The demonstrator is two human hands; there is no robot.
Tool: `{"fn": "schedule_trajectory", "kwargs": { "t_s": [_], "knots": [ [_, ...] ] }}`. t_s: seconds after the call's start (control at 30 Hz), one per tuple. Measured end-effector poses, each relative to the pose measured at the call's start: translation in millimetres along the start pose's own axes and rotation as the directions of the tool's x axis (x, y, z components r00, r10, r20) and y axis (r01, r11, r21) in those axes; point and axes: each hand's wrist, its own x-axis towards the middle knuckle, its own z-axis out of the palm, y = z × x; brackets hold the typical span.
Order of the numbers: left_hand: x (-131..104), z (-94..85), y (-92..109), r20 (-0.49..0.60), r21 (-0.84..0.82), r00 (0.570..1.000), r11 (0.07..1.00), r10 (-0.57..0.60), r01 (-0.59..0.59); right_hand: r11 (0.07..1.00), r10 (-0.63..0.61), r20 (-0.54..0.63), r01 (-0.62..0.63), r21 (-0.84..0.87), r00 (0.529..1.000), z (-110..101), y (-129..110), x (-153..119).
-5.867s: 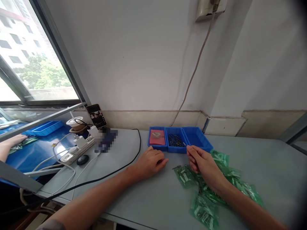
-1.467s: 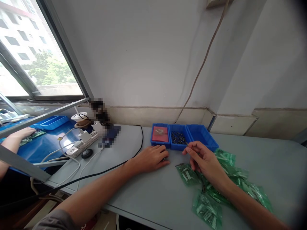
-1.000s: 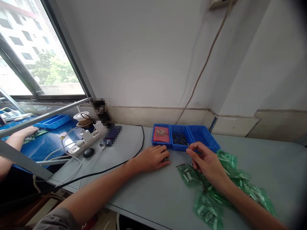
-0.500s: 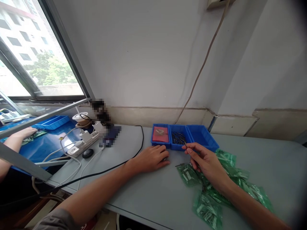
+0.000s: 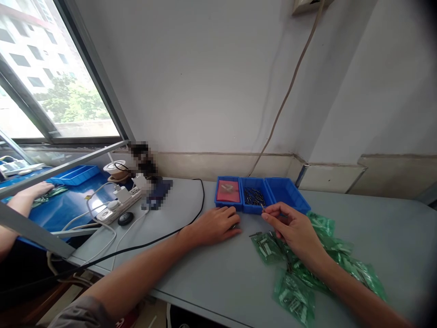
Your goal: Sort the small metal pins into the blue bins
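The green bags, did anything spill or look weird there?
Maybe: a thin dark piece sticks out past the corner of the green bag nearest the left hand. I can't tell whether it's loose or poking through.

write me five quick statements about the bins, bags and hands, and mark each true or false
1. The red sheet lies in the left blue bin. True.
2. The dark metal parts are in the right blue bin. False: the dark metal parts are in the middle blue bin.
3. The right hand pinches a small piece at its fingertips. True.
4. The green bags lie left of the left hand. False: the green bags lie to the right of the left hand.
5. The left hand is raised high above the desk. False: it rests on the desk.
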Motion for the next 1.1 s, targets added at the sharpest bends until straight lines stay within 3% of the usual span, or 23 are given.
{"fn": "schedule_trajectory", "kwargs": {
  "t_s": [0.2, 0.53, 0.77, 1.1],
  "knots": [
    [-0.2, -0.5, -0.4, 0.001, 0.005, 1.000, 1.000, -0.001, 0.001, 0.996, -0.079, -0.001, 0.079, -0.051, 0.997, 0.8, -1.0, -2.3],
    [0.3, 0.9, -0.2, 0.007, 0.025, 1.000, 1.000, 0.001, -0.001, 0.993, 0.054, 0.069, -0.061, 0.099, 0.996, -0.1, -5.8, -3.7],
    [0.8, 0.0, 0.7, 0.006, 0.044, 1.000, 0.999, -0.004, 0.003, 0.990, 0.042, 0.107, -0.056, 0.132, 0.993, 0.9, -4.1, -2.6],
    [1.6, 0.8, 1.4, 0.002, 0.050, 1.000, 0.999, -0.012, 0.012, 0.997, 0.045, 0.007, -0.046, 0.058, 0.999, 2.7, -2.1, -0.6]
  ]
}}
